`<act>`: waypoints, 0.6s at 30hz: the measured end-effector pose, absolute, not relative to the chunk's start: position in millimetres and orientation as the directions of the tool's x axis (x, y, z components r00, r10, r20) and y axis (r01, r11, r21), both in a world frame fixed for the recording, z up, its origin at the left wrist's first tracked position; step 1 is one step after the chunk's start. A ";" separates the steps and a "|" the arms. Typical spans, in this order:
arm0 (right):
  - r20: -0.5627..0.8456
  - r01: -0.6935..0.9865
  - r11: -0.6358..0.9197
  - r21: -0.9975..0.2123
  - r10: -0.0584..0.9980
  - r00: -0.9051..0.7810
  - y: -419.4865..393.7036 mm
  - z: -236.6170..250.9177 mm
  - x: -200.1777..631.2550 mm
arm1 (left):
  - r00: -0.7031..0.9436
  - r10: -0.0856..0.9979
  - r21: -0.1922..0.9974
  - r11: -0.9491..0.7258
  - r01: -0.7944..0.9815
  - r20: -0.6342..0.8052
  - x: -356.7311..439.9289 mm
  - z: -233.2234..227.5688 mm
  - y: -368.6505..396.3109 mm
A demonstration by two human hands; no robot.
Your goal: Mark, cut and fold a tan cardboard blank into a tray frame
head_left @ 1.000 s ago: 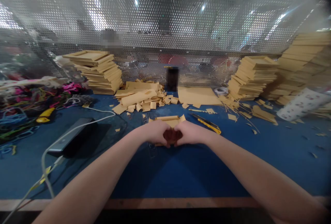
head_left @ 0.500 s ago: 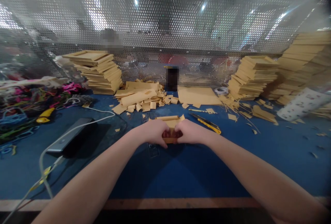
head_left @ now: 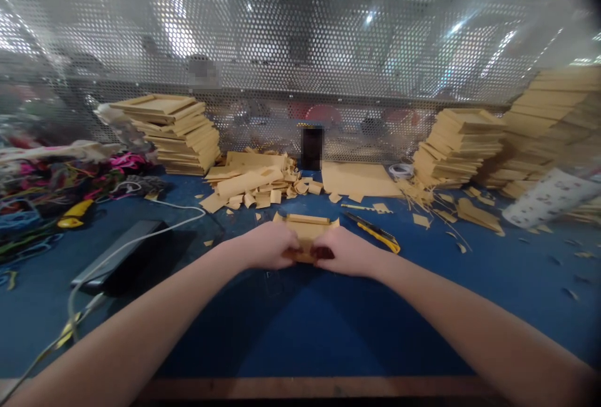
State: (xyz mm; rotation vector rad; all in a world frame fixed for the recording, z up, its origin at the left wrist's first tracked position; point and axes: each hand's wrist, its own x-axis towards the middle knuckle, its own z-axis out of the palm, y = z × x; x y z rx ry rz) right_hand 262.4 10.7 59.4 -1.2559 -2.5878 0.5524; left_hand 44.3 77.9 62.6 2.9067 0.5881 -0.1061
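A small tan cardboard piece with folded-up edges [head_left: 307, 230] lies on the blue table before me. My left hand [head_left: 272, 244] grips its near left edge, fingers curled down over the fold. On the near right edge my right hand [head_left: 345, 250] pinches the same piece. A narrow gap separates the two hands, and the fingertips are partly hidden behind the near fold. Just right of the piece rests a yellow and black utility knife [head_left: 375, 233], with a thin yellowish strip [head_left: 366, 208] beyond it.
Cardboard scraps [head_left: 256, 181] pile up behind the piece, beside a flat cardboard sheet [head_left: 359, 180]. Stacks of shallow cardboard trays stand at left [head_left: 181, 138] and right [head_left: 457, 147]. A black power adapter [head_left: 122, 257] with a white cable lies left, near tangled coloured cords [head_left: 42, 197].
My hands have moved slightly apart along the near edge, the left one outward to the left. More of the cardboard piece's middle shows. The view has shifted a little.
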 end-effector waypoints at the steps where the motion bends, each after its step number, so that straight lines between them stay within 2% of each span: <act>1: 0.052 0.708 0.568 -0.420 0.794 -0.606 8.5 56.8 262.8 | 0.923 0.375 0.162 -0.909 0.385 -0.087 41.3 61.5 76.8; 5: 0.141 0.710 0.559 -0.429 0.818 -0.558 2.0 42.8 265.5 | 0.925 0.380 0.190 -0.907 0.377 -0.018 32.2 53.9 73.3; 12: 0.167 0.700 0.531 -0.479 0.837 -0.521 -2.6 31.3 268.8 | 0.922 0.383 0.252 -0.899 0.357 0.061 25.1 35.5 75.3; 18: 0.204 0.696 0.549 -0.462 0.830 -0.519 -2.6 31.1 267.8 | 0.918 0.356 0.226 -0.922 0.314 0.176 23.1 30.4 72.2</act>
